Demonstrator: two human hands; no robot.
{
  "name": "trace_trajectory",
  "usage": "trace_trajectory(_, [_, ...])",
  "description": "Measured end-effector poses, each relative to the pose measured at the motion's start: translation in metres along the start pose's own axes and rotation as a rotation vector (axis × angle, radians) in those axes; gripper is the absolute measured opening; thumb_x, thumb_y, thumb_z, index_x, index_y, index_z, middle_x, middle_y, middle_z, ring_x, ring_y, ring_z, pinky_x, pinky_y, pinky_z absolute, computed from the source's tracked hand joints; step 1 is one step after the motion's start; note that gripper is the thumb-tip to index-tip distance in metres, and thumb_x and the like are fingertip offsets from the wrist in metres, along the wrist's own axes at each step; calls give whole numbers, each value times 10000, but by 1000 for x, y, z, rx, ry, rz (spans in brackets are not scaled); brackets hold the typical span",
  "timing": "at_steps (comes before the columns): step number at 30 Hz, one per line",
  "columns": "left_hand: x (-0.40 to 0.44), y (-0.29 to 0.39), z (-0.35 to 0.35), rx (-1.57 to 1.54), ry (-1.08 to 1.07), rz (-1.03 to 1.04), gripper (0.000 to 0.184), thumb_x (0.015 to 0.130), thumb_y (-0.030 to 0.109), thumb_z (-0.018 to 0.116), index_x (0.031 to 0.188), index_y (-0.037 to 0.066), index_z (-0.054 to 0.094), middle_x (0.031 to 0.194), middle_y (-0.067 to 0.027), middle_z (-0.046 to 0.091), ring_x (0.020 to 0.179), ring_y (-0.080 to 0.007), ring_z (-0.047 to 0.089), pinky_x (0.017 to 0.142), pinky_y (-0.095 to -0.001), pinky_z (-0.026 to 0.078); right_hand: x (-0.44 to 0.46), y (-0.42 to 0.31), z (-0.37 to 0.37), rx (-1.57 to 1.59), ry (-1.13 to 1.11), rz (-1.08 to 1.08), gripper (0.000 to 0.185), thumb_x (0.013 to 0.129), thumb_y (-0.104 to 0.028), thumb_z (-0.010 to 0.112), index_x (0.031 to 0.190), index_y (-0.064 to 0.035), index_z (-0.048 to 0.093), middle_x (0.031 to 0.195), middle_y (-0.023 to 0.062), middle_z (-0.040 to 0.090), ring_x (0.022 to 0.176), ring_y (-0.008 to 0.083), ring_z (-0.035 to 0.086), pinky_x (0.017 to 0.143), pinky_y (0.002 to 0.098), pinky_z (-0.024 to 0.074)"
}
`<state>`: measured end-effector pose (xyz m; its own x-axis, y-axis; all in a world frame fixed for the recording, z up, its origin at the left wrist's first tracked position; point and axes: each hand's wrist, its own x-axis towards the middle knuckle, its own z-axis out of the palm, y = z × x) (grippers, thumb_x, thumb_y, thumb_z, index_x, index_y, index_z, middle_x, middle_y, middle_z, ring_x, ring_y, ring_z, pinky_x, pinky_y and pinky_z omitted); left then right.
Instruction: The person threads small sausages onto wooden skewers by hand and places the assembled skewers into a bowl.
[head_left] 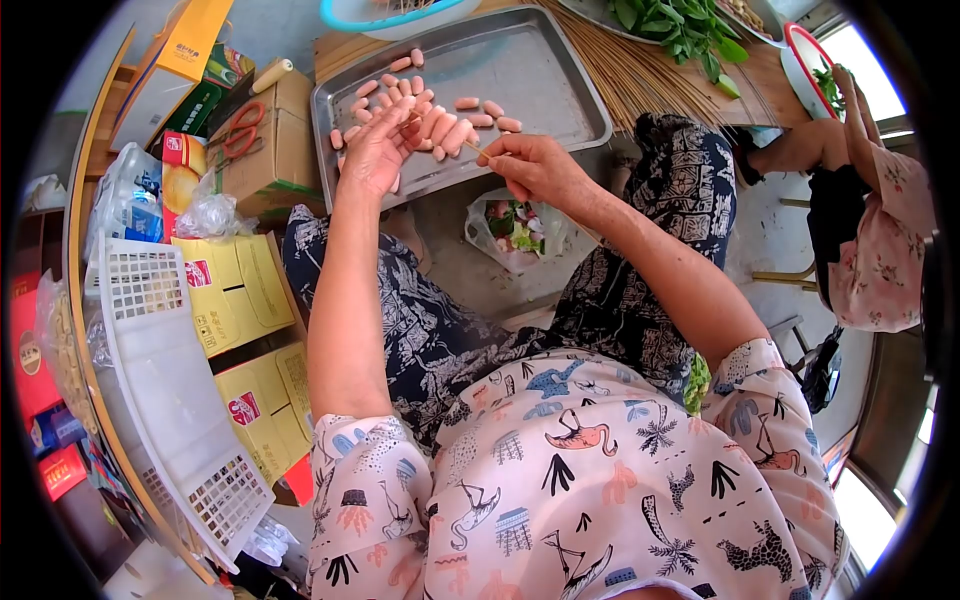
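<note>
Over the left part of a metal tray point(530, 75), my left hand point(382, 148) has its fingers closed near the end of a thin wooden skewer. Small pink sausages point(440, 125) lie around and just beyond its fingertips; whether one is on the skewer there is hard to tell. My right hand point(535, 168), at the tray's near edge, pinches the skewer point(476, 149) between thumb and fingers. More sausages point(492, 108) lie loose in the tray.
Many skewers point(620, 70) and green leaves point(668, 22) lie right of the tray. A plastic bag of scraps point(515, 232) is below it. Scissors point(243, 130) rest on a cardboard box point(275, 150) at left. Another person point(870, 220) sits at right, beside a red-rimmed basin point(800, 65).
</note>
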<state>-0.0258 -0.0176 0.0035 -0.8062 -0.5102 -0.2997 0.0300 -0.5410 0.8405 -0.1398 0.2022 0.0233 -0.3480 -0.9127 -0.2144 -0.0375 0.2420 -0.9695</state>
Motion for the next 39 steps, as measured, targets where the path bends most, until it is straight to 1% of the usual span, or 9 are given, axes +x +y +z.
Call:
trace_trajectory(4, [1,1,-1,-3,-22,6,347,847,220,643,1146,56,576,1171,-63,598,933,-112,595,713,-253,507,0,0,1,-7,6,-15,177,931,-173,494,983,-46,606,531,-41,441,455,29,387,440,199,282])
trace_trajectory(6, [0,4,-2,28,-52,-33,273,858,239,642,1093,105,601,1078,-41,618,1011,-150,569,851,-310,462,-1,-1,1,36,-3,-5,171,927,-165,500,977,-41,607,538,-37,443,463,29,397,436,198,283])
trace_trajectory(10, [1,3,-6,13,-67,-42,290,848,241,655,1098,108,594,1097,-43,607,1013,-149,567,851,-311,462,1,3,1,35,-2,-15,170,925,-159,505,976,-36,610,546,-33,450,470,32,408,433,200,286])
trace_trajectory(12, [-1,2,-3,24,-58,-37,353,836,227,664,1126,40,590,1152,-54,603,920,-127,597,711,-258,503,2,3,1,3,13,-36,173,926,-155,503,983,-34,612,549,-30,453,471,35,409,432,201,288])
trace_trajectory(13, [-1,3,-2,22,-56,-33,353,836,227,664,1126,40,590,1152,-54,603,920,-127,597,711,-258,503,1,3,1,0,9,-39,173,926,-155,503,983,-34,612,549,-30,453,471,35,409,432,201,288])
trace_trajectory(19, [-1,1,3,20,-65,-9,342,831,238,673,1112,59,595,1094,-50,614,876,-139,605,757,-274,498,1,3,2,13,6,-40,183,924,-152,501,997,-29,615,551,-31,457,468,35,407,433,196,295])
trace_trajectory(21, [-6,5,8,79,-139,-45,439,854,311,642,1206,69,540,1286,-28,523,1064,-131,544,866,-312,453,1,1,2,26,13,-27,186,925,-152,498,1002,-28,614,554,-33,461,471,32,411,435,193,297])
trace_trajectory(33, [-1,-3,1,91,-260,-52,451,888,253,599,1274,51,480,1266,-43,519,1041,-151,550,874,-321,465,5,7,5,48,34,-16,190,932,-168,501,1013,-37,612,566,-40,461,481,28,410,439,186,300])
trace_trajectory(39, [0,-1,4,20,-220,-68,455,904,229,577,1303,54,445,1298,-37,501,1053,-140,546,891,-329,471,4,4,6,47,24,-7,190,933,-167,498,1018,-41,612,570,-39,463,484,29,410,446,190,305])
